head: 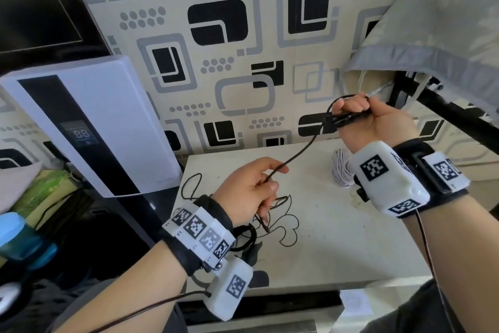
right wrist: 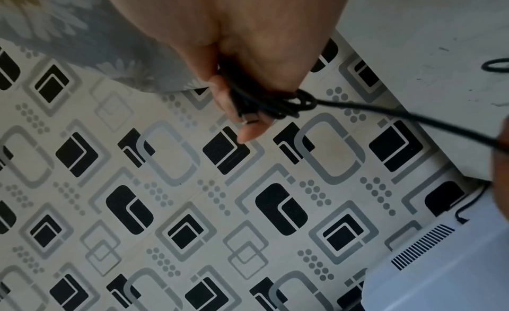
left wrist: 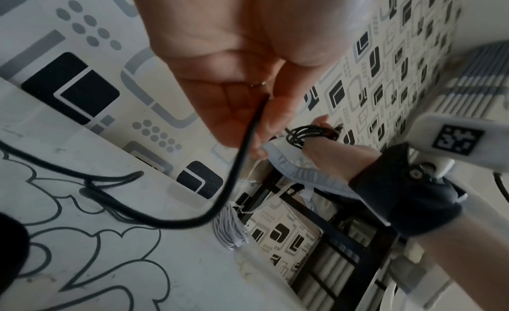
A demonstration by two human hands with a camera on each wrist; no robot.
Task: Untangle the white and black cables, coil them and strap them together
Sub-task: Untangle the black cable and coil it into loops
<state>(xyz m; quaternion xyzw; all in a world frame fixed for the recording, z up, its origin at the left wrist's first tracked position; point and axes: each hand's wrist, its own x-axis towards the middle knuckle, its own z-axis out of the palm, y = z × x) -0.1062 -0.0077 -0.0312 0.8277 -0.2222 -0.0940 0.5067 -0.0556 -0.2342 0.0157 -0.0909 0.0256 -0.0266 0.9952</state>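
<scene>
Black cable ran taut between both hands above the table. Right hand clenched its coiled loops; left hand pinched the strand. White cable lay coiled near the table's far edge. Left wrist view: fingers curled round the strand. Right wrist view: fist closed on the coil.

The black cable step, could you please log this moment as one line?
step: coiling black cable | right hand: grips coil | left hand: pinches free run | white cable: bundled on table | strap: not yet

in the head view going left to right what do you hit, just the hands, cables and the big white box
white appliance → left hand pinching the black cable → white cable coil on the table → right hand gripping the black coil
</scene>
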